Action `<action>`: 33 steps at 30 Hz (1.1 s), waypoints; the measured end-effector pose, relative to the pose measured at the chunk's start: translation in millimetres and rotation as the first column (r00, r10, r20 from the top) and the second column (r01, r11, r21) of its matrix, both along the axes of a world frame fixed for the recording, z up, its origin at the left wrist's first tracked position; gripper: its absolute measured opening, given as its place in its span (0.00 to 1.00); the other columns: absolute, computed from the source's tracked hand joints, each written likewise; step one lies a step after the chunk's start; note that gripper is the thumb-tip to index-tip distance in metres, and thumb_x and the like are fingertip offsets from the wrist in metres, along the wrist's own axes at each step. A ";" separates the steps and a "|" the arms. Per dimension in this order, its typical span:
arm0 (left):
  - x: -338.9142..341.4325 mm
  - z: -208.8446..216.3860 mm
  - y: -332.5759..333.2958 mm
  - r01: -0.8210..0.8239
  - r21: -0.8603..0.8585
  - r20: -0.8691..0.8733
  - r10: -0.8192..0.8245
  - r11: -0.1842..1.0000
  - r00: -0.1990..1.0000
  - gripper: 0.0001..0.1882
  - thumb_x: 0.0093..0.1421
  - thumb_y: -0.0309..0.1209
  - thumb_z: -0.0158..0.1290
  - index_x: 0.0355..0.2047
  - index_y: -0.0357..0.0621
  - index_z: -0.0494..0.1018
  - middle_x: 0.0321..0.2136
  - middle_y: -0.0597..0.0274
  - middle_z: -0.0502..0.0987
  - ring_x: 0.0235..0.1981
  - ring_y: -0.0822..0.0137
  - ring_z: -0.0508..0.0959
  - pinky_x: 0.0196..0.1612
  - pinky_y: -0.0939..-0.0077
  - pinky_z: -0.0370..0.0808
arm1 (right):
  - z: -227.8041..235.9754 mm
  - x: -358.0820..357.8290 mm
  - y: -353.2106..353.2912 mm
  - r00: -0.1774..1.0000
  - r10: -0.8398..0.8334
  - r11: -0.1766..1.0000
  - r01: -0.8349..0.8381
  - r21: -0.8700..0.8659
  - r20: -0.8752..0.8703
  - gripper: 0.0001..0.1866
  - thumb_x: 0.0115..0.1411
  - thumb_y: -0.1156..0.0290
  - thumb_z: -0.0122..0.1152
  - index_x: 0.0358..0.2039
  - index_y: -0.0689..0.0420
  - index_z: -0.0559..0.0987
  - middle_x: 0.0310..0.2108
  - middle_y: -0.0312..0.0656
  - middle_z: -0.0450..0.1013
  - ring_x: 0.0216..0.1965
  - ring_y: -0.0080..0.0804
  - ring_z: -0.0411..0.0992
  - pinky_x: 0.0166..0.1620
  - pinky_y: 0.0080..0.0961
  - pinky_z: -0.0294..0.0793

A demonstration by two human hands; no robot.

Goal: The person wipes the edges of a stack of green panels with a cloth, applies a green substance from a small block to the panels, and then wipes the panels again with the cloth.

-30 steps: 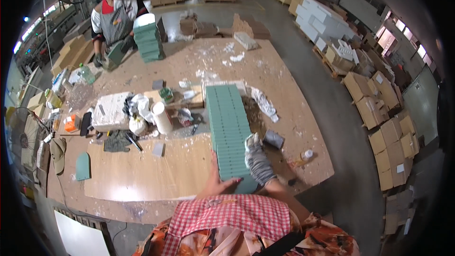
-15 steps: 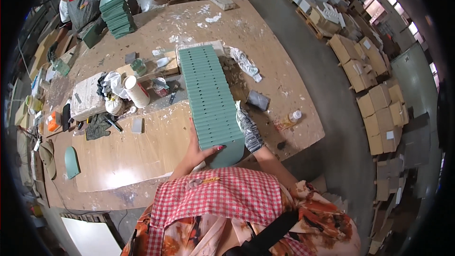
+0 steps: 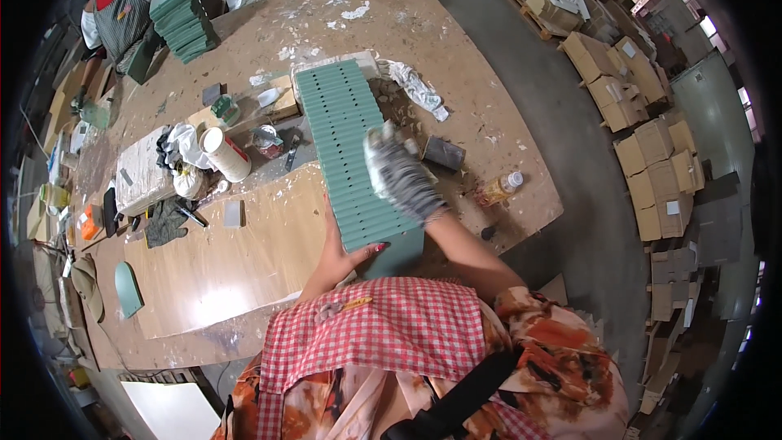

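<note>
Head view: your left hand point(image 3: 336, 254), thumb and fingers apart, touches the stack point(image 3: 332, 126) near-left; your right hand point(image 3: 399, 171), grip unclear, overlaps its right edge.

Green boards point(image 3: 344, 151) in tight row

Left of green panel row point(image 3: 338, 147): broad lane over wooden board point(image 3: 244, 261), grey square point(image 3: 234, 214) lying toward its far edge. White cylinder point(image 3: 226, 155) and dark glove point(image 3: 169, 222) bar the way along that edge. Left hand point(image 3: 336, 256) blocks row's near-left corner. Right side tight: gloved right hand point(image 3: 399, 175), grey block point(image 3: 444, 153) just beside it, bottle point(image 3: 498, 188) farther right. White cloth point(image 3: 417, 90) crowds far-right end.
</note>
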State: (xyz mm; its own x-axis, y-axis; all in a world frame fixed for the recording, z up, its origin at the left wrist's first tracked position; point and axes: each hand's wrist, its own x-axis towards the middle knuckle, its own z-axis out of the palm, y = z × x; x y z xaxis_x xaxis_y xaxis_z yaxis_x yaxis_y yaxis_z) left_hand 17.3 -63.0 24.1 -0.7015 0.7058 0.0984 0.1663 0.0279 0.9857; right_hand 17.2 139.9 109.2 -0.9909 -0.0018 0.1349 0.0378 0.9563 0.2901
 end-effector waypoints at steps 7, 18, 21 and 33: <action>2.0 -14.1 17.5 0.115 0.023 -0.041 -0.114 0.993 0.993 0.56 0.45 0.38 0.66 0.65 0.32 0.42 0.65 0.42 0.48 0.67 0.49 0.48 0.67 0.61 0.44 | -31.3 -11.9 -55.9 0.999 -0.045 0.905 0.053 -0.422 0.030 0.31 0.60 0.60 0.50 0.63 0.56 0.61 0.67 0.51 0.50 0.69 0.43 0.45 0.68 0.42 0.40; 8.0 -6.9 19.9 0.113 0.142 0.244 -0.146 0.983 0.959 0.55 0.49 0.23 0.64 0.66 0.36 0.35 0.59 0.46 0.59 0.59 0.56 0.65 0.59 0.64 0.65 | -27.2 -47.8 -15.9 0.997 -0.019 0.904 -0.014 -0.428 -0.074 0.31 0.59 0.63 0.47 0.62 0.59 0.60 0.65 0.54 0.53 0.65 0.42 0.53 0.65 0.41 0.50; 6.4 -6.4 22.1 0.132 0.084 0.101 -0.140 0.988 0.985 0.64 0.47 0.31 0.66 0.66 0.34 0.25 0.63 0.39 0.51 0.63 0.52 0.58 0.64 0.64 0.55 | -53.3 -34.2 15.9 0.978 -0.091 0.969 0.043 -0.245 -0.188 0.31 0.59 0.62 0.47 0.62 0.58 0.60 0.64 0.54 0.54 0.64 0.43 0.54 0.65 0.40 0.50; 12.9 27.5 39.3 0.150 0.118 0.060 -0.158 0.982 0.986 0.64 0.47 0.30 0.66 0.66 0.33 0.25 0.63 0.40 0.51 0.63 0.53 0.58 0.64 0.64 0.57 | -99.2 -58.5 108.9 0.894 -0.356 0.607 0.443 0.659 -0.273 0.32 0.65 0.53 0.44 0.64 0.60 0.57 0.62 0.47 0.60 0.64 0.41 0.53 0.65 0.41 0.48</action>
State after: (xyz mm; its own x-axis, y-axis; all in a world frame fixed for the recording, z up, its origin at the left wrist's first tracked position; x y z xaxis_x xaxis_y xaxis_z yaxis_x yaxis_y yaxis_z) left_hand 30.2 -23.7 51.6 -0.5934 0.7930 0.1384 0.0917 -0.1042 0.9903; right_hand -41.3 248.8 10.0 -0.8955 0.2561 0.3638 0.4378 0.3611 0.8234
